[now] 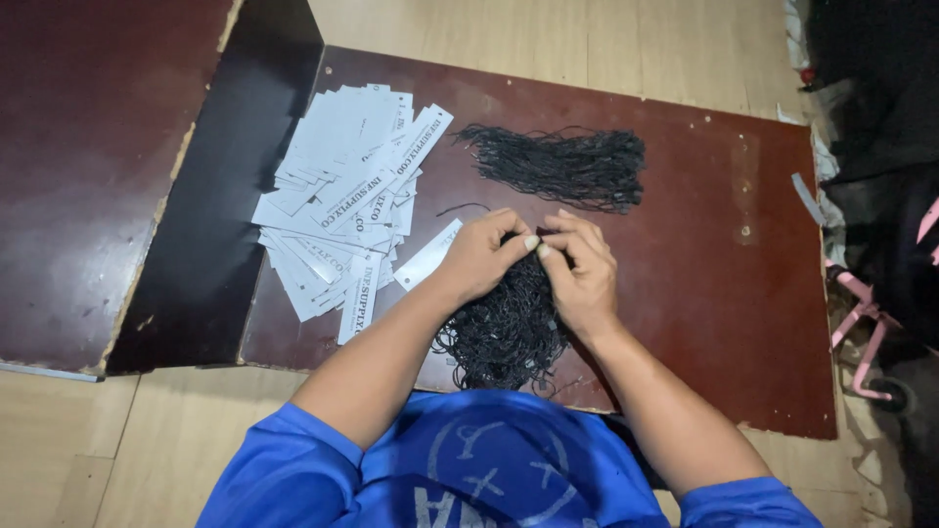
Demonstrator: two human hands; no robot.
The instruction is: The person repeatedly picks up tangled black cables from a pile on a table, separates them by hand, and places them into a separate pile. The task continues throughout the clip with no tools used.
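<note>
Reference landmark: the near bundle of black strings (504, 332), a tangled mass lying on the dark red tabletop (704, 293) close to its near edge, directly in front of the person's blue shirt (469, 469).

Left hand (481, 256): positioned over the upper left part of the near bundle. The fingers are curled inward, with thumb and forefinger pressed together at the tips. The hand is narrow, pinching what appears to be a strand of the bundle; the strand itself is too thin to confirm.

Right hand (582, 269): positioned over the upper right part of the near bundle. The fingers are curled and closed in the same pinch. The fingertips of both hands meet just above the top of the bundle.

White tag (427, 256): a single rectangular card lying just left of the near bundle, partly covered by the left wrist.

Pile of white tags (342, 196): a loose fan of printed rectangular cards, farther left of the near bundle and beyond it, overlapping the left edge of the tabletop.

Far bundle of black strings (562, 166): a second, flatter bunch lying beyond the near bundle, apart from both hands.

Dark board (88, 176): a separate panel well left of the near bundle, resting on the wooden floor (548, 39).
</note>
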